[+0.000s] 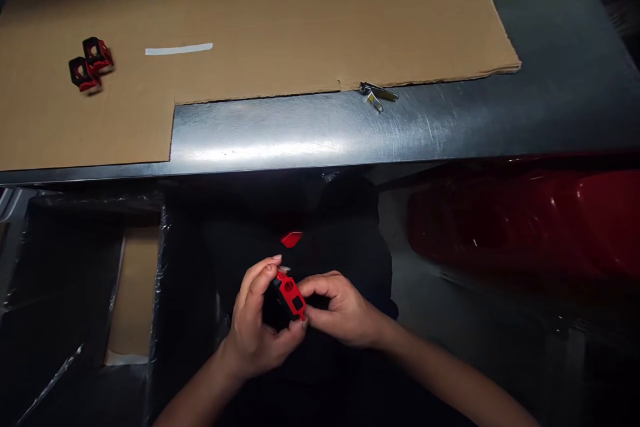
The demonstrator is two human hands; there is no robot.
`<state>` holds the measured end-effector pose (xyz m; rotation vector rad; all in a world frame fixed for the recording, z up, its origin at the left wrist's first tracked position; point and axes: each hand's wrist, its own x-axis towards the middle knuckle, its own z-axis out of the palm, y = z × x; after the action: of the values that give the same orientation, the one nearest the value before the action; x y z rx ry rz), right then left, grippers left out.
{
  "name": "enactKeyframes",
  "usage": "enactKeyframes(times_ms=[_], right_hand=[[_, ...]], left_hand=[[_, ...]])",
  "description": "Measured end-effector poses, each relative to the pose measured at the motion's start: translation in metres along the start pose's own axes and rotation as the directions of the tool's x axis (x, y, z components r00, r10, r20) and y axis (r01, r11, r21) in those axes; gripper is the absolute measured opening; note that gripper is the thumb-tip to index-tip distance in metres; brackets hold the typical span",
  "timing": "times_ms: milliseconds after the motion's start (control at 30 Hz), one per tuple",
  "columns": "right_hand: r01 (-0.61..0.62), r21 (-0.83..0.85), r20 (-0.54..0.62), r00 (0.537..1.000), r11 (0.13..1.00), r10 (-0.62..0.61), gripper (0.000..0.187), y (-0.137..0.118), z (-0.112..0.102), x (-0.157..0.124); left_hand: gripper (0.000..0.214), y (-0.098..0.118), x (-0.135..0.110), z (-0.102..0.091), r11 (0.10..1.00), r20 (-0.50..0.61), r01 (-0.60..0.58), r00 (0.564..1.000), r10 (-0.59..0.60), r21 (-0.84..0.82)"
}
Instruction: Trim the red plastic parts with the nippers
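A small red and black part (291, 295) with a round hole and a squarish opening is between my two hands, above my lap. My left hand (256, 320) grips it by its ends, fingertips at the top and thumb at the bottom. From the other side, my right hand (340, 310) pinches the part's right edge with thumb and forefinger. Its other fingers are curled in. A flat red piece (291, 239) shows just beyond my hands against dark clothing. Two red and black parts (90, 65), similar in colour, sit together on the cardboard at the upper left.
A cardboard sheet (300, 27) with two white strips covers much of the metal table (280, 133). Nail clippers (379, 93) lie by the cardboard's edge. Left below stands a container lined with black plastic (55, 267); a large glossy red object (530, 213) is at the right.
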<state>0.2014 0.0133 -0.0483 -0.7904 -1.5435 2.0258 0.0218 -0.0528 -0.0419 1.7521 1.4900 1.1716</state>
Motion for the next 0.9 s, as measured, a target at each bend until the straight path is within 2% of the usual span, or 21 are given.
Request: enactKeyframes(times_ms=[200, 433, 567, 667, 767, 900], right_hand=[[0.041, 0.021, -0.088, 0.995, 0.999, -0.039, 0.021, -0.003, -0.003, 0.0], [0.06, 0.066, -0.287, 0.957, 0.996, -0.038, 0.012, -0.002, -0.008, -0.002], [0.09, 0.067, -0.278, 0.958, 0.994, -0.068, 0.012, -0.007, -0.007, -0.004], [0.139, -0.035, -0.258, 0.955, 0.99, -0.143, 0.023, -0.012, -0.003, -0.005], [0.193, -0.204, -0.266, 0.933, 0.96, -0.244, 0.035, -0.015, 0.001, -0.003], [0.263, -0.387, -0.244, 0.895, 0.884, -0.373, 0.038, -0.014, 0.006, -0.001]], left_hand=[[0.078, -0.001, 0.003, 0.002, 0.996, -0.034, -0.082, 0.996, 0.083, 0.035], [0.081, -0.004, 0.001, 0.001, 0.994, -0.016, -0.096, 0.995, 0.097, 0.047], [0.082, -0.006, -0.002, 0.003, 0.989, -0.023, -0.104, 0.994, 0.107, 0.11], [0.089, -0.009, -0.005, 0.006, 0.98, -0.056, -0.112, 0.991, 0.123, 0.162], [0.097, -0.014, -0.008, 0.01, 0.972, -0.07, -0.137, 0.986, 0.153, 0.193], [0.097, -0.02, -0.009, 0.013, 0.953, -0.078, -0.203, 0.971, 0.225, 0.227]])
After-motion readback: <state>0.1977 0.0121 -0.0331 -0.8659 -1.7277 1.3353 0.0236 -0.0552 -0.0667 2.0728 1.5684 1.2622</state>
